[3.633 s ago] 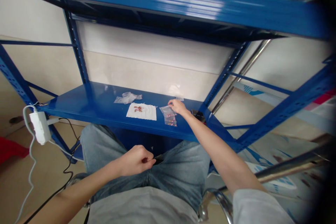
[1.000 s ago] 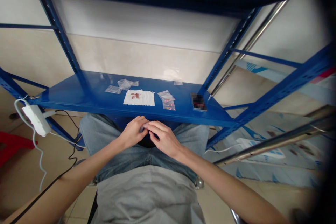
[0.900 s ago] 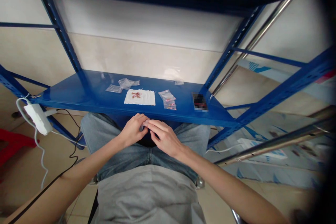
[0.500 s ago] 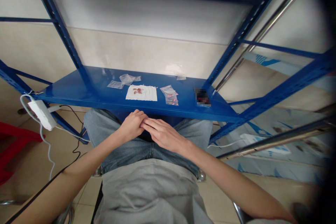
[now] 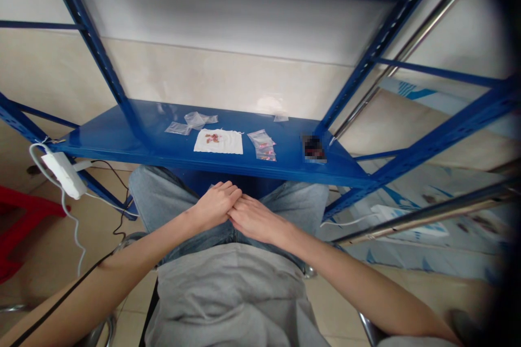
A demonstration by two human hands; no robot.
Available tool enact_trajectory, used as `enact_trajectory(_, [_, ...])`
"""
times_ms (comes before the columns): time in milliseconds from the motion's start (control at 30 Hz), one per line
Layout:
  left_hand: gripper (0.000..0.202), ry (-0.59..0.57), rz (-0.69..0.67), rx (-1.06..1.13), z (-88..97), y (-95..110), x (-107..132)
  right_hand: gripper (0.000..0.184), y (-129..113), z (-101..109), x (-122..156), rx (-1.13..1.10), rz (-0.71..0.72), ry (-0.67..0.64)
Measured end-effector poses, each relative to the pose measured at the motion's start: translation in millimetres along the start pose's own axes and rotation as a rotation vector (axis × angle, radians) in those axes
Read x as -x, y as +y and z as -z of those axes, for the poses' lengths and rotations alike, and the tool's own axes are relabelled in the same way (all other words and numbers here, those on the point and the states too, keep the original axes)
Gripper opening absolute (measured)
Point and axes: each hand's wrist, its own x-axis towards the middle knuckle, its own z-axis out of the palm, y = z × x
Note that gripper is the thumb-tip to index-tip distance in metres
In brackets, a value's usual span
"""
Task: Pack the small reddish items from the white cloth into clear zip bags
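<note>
My left hand (image 5: 218, 203) and my right hand (image 5: 254, 218) meet above my lap, just in front of the shelf's edge. The fingers of both are curled in and pressed together, and the left ones partly overlap the right. What lies between them, if anything, is hidden. Nearest on the blue shelf (image 5: 163, 146) lies a white drawstring pouch (image 5: 230, 142) with small reddish-brown pieces (image 5: 213, 137) on it. To its right are clear zip bags (image 5: 262, 145) with small colourful bits inside. Several clear bags (image 5: 197, 120) lie behind the pouch to the left.
A pixelated dark object (image 5: 313, 148) sits at the shelf's right. Another small clear bag (image 5: 280, 117) is by the back edge. A white power strip (image 5: 64, 174) with cables hangs at the left post. A red stool (image 5: 24, 222) stands left, and metal rails (image 5: 431, 214) run at right.
Both hands have drawn slightly down towards my body and to the right. The left fingers now overlap the right hand more. Things on the shelf lie as before.
</note>
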Motion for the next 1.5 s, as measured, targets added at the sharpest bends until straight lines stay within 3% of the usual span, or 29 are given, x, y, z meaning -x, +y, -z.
enact_trajectory(233, [0.029,-0.008,-0.072,-0.056,3.0,3.3,-1.5,0.022,4.1,-9.6,-4.1,0.001,-0.065,-0.029])
enact_trajectory(533, [0.047,0.026,0.006,-0.046,2.5,-11.5,-1.3,0.028,6.5,2.0,1.2,-0.076,-0.106,0.053])
enact_trajectory(733, [0.032,0.04,-0.01,-0.071,3.7,-9.3,-1.5,0.035,5.6,5.4,7.1,-0.084,-0.097,0.034])
enact_trajectory(867, [0.014,0.013,0.008,-0.1,3.2,-5.8,-2.7,0.023,7.6,3.7,6.0,-0.018,-0.033,0.027])
enact_trajectory(1100, [0.024,-0.045,-0.029,-0.029,3.4,6.2,-0.2,0.018,2.7,-2.3,-3.1,0.038,0.036,-0.019])
enact_trajectory(1300, [0.028,-0.043,0.013,-0.041,3.3,10.6,2.3,0.02,3.7,-16.0,-6.1,-0.036,-0.024,0.052])
enact_trajectory(1500, [0.028,-0.06,0.015,-0.021,-3.8,9.3,0.7,0.022,6.4,-21.1,-5.2,0.031,-0.067,-0.072])
